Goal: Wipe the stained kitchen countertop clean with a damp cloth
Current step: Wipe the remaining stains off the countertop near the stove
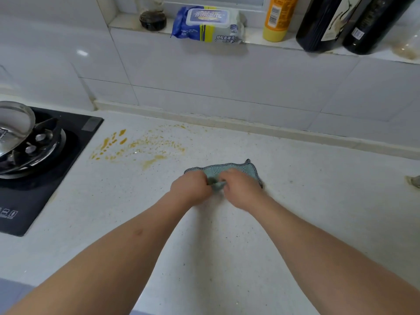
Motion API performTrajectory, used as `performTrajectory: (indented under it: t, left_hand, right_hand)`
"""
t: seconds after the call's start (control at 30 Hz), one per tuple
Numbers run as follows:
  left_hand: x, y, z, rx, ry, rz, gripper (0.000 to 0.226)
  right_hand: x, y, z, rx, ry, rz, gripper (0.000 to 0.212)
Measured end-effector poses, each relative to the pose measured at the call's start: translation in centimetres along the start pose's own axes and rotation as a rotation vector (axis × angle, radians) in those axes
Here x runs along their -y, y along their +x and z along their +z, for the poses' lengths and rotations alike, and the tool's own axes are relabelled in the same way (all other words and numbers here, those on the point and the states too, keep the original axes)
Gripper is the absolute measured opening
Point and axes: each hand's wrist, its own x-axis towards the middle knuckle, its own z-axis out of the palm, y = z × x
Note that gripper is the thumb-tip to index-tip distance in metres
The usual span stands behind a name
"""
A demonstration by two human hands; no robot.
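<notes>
Seemingly readying for the wipe, the left hand [189, 186] and right hand [241, 187] both pinch the teal dishcloth [236, 170] at centre frame on the counter [295, 223], so next it must travel up-left onto the orange stains [141, 146] beside the gas hob [45, 164].

A teal cloth [236, 171] with dark edging lies bunched on the pale speckled countertop [295, 201]. An orange-yellow stain [138, 145] is smeared and spattered on the countertop, left of the cloth.
</notes>
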Motion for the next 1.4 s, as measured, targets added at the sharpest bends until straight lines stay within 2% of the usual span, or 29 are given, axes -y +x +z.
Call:
performTrajectory:
  t: [0.1,0.17,0.27,0.33,0.4,0.53,0.67,0.8,0.87,0.9,0.97,1.07,1.1,1.17,1.27,1.33,1.4]
  left_hand:
    - [-0.2,-0.1,-0.7,-0.052,-0.217,-0.023,0.023]
    - [-0.5,-0.2,-1.1,-0.042,-0.485,-0.007,0.028]
    - [-1.0,-0.7,-1.6,-0.045,-0.808,0.025,0.021]
    - [-1.5,-1.1,-1.8,0.007,-0.925,0.055,0.028]
    - [-1.8,-1.1,-1.8,0.058,-0.949,0.072,0.034]
    - [-2.4,-1.1,-1.7,0.020,-0.831,0.143,0.017]
    - [-3.4,-1.3,-1.1,0.067,-0.853,0.183,0.014]
    - [-5.4,-0.8,0.0,-0.218,-0.367,0.174,0.029]
    - [-6.1,-1.0,0.2,-0.130,-0.398,0.251,0.022]
    - [-6.3,-1.0,0.2,-0.046,-0.402,0.291,0.017]
    - [-6.0,-0.8,0.3,0.063,-0.269,0.263,0.020]
    - [-3.5,0.0,-0.1,0.038,0.090,0.080,0.009]
    - [-2.2,0.3,-0.1,0.038,0.135,0.015,0.008]
    - [-0.2,0.6,-0.4,0.040,0.136,-0.081,0.007]
    - [1.2,1.0,-0.5,0.001,0.124,-0.133,0.012]
    - [1.5,1.0,-0.5,-0.028,0.120,-0.164,0.011]
    - [2.1,0.9,-0.5,-0.064,0.110,-0.192,0.010]
  right_hand:
    - [0.2,0.8,-1.4,-0.167,0.501,0.151,0.023]
    - [0.5,1.1,-2.6,-0.204,0.814,0.256,0.022]
    - [1.0,1.5,-4.5,-0.200,1.085,0.365,0.022]
    - [1.0,1.8,-5.2,-0.149,1.200,0.419,0.019]
    - [1.0,1.8,-5.6,-0.103,1.330,0.435,0.016]
    - [1.1,1.5,-6.5,-0.120,1.470,0.422,0.014]
    - [1.7,1.5,-7.2,-0.256,1.371,0.535,0.021]
    - [2.4,2.3,-7.6,-0.613,1.196,0.675,0.012]
    - [2.5,2.3,-7.7,-0.704,1.223,0.641,0.014]
    - [2.6,2.2,-7.7,-0.681,1.223,0.606,0.013]
    - [2.7,1.7,-7.6,-0.492,1.116,0.526,0.010]
    - [1.9,1.2,-6.8,-0.078,0.712,0.453,0.009]
    - [1.4,1.2,-6.3,-0.005,0.599,0.444,0.011]
    - [1.0,1.1,-5.0,-0.071,0.478,0.415,0.019]
    - [2.2,1.3,-1.8,-0.249,0.281,0.233,0.019]
    - [2.8,1.4,1.3,-0.249,0.121,0.181,0.025]
    - [2.2,1.2,3.4,-0.226,-0.046,0.243,0.047]
